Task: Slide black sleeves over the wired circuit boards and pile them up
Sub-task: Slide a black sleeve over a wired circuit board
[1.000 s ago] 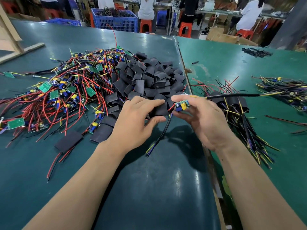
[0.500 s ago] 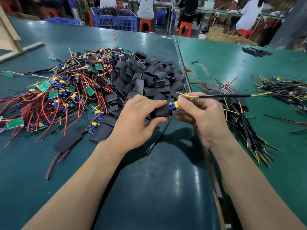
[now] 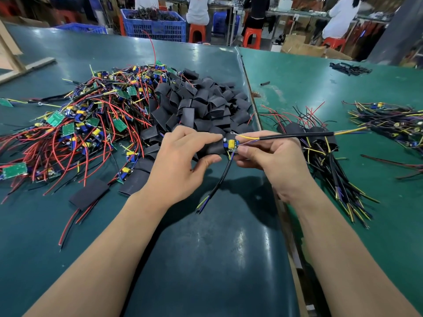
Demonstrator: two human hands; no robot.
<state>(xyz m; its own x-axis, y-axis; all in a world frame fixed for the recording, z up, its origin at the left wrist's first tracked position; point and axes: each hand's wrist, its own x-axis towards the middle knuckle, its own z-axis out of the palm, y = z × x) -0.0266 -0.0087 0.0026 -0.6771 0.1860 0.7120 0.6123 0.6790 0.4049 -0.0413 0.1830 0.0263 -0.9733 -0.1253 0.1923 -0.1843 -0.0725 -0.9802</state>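
Big busy workroom, with orange stools and a blue crate at the back. Up close, a dark green table, and a lighter green table right beside it on the right.

On the dark table, a big messy heap of bare boards with red and black wires. Just beside that heap, touching it, a pile of black sleeves, all empty and flat. On the lighter table, a small pile of finished boards in their sleeves, wires sticking out toward the near edge. Farther right, another bunch of wires.

In the middle, just above the table, both hands close together. Left hand curled, with thumb and fingers pinching one black sleeve. Right hand curled too, pinching the small circuit board by its edge. Board right at the mouth of the sleeve, touching it, yellow part and blue part out in the open. One black cable from the board running off to the right, over the right hand. Another black cable hanging down between the hands, with yellow and blue ends near the table.
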